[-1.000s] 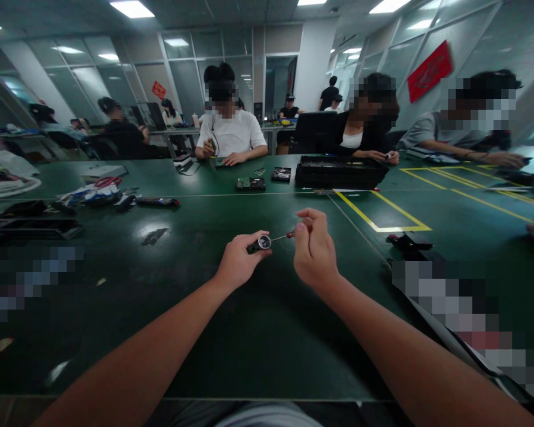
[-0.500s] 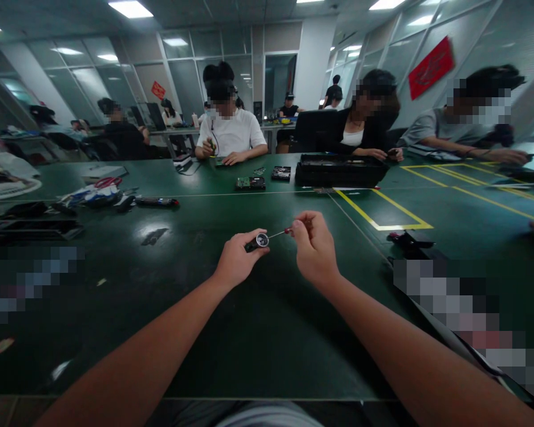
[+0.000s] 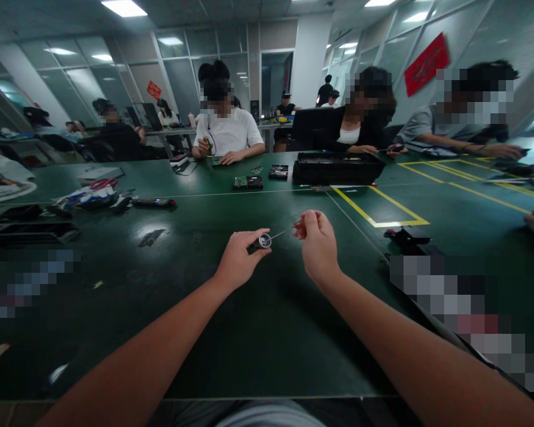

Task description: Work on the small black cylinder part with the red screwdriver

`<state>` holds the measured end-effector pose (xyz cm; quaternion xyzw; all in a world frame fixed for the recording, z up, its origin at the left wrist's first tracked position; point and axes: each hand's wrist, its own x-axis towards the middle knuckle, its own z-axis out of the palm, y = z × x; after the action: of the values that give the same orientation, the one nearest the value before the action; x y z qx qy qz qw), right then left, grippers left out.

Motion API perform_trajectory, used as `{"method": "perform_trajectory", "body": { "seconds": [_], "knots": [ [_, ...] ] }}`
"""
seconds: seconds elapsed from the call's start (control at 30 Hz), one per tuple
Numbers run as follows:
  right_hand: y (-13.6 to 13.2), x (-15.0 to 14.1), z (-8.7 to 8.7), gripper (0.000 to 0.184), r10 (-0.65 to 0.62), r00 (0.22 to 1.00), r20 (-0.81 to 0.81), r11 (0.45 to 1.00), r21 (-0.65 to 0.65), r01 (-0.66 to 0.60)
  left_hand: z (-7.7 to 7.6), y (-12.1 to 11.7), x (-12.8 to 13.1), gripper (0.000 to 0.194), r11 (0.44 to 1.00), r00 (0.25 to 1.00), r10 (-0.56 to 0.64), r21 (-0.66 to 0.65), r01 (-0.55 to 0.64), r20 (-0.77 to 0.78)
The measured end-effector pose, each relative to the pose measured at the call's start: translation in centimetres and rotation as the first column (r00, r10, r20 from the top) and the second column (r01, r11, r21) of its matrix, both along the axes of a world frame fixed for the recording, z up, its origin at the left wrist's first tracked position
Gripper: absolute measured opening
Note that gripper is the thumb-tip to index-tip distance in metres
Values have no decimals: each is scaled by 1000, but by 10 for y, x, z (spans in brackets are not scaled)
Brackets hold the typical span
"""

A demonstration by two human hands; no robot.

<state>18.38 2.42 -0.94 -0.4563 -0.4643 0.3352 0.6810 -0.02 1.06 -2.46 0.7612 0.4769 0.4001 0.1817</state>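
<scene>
Between the thumb and fingers of my left hand [image 3: 240, 256] is a small dark cylinder with a silvery ring around its open end [image 3: 264, 241]. That end faces me and slightly right; most of the body is hidden by the hand. My right hand [image 3: 319, 244] grips the red handle of a thin screwdriver [image 3: 283, 232]. Its metal shaft slants down to the left, and the tip meets the ringed end of the cylinder. How deep the tip reaches inside I cannot tell. Both hands are above the green tabletop [image 3: 267, 332].
A long black case [image 3: 338, 169] lies beyond my hands, with a green circuit-board part [image 3: 248, 182] to its left. Red-handled scissors [image 3: 104, 184] lie among tools at left. A black part [image 3: 410, 236] is at right. Co-workers sit across the table.
My right hand has turned at the wrist, and its fingers have shifted on the screwdriver's handle. More of the shaft shows. My left hand keeps its hold on the cylinder, nearly still.
</scene>
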Motion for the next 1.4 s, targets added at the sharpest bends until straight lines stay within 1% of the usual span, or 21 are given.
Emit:
{"method": "perform_trajectory", "body": {
  "seconds": [0.13,0.23,0.33,0.53,0.67,0.77,0.87,0.93,1.07,1.17,1.27,1.33,1.4],
  "knots": [
    [-10,-2,5,25,-55,981,185,995,88,39,1,-1,1,44,1000,1000,6,-3,-6,-7],
    [-13,-3,5,24,-81,958,274,990,130,46,2,-1,1,44,1000,1000,15,3,-15,-22],
    [-17,-2,7,23,-84,936,342,985,172,26,2,-1,1,44,999,999,27,17,-26,-39],
    [-23,2,20,31,-96,866,491,989,144,28,1,0,-1,43,998,997,53,22,-52,-59],
    [-21,3,19,16,-21,861,509,985,161,-71,1,2,-3,43,998,996,63,6,-63,-61],
    [-21,3,18,13,30,845,534,980,149,-129,-1,3,-4,43,998,995,70,-1,-70,-72],
    [-22,1,19,25,12,828,560,988,123,-97,-2,3,-4,43,998,994,63,-3,-63,-90],
    [-22,1,19,28,-9,831,556,990,122,-72,-2,2,-4,42,998,993,58,-12,-60,-101],
    [-22,1,17,14,51,859,510,983,126,-133,-2,3,-4,42,997,994,73,-24,-75,-84],
    [-22,1,16,15,93,853,514,979,108,-172,-2,3,-5,43,995,992,91,-25,-94,-83],
    [-23,0,17,26,59,835,547,986,97,-134,-3,4,-5,43,996,993,79,-27,-82,-91],
    [-22,0,17,22,28,859,512,990,105,-95,-3,4,-5,43,997,994,77,-24,-79,-83],
    [-20,-1,17,14,31,902,430,992,96,-79,-2,4,-5,42,996,994,82,-19,-83,-69]
  ]
}}
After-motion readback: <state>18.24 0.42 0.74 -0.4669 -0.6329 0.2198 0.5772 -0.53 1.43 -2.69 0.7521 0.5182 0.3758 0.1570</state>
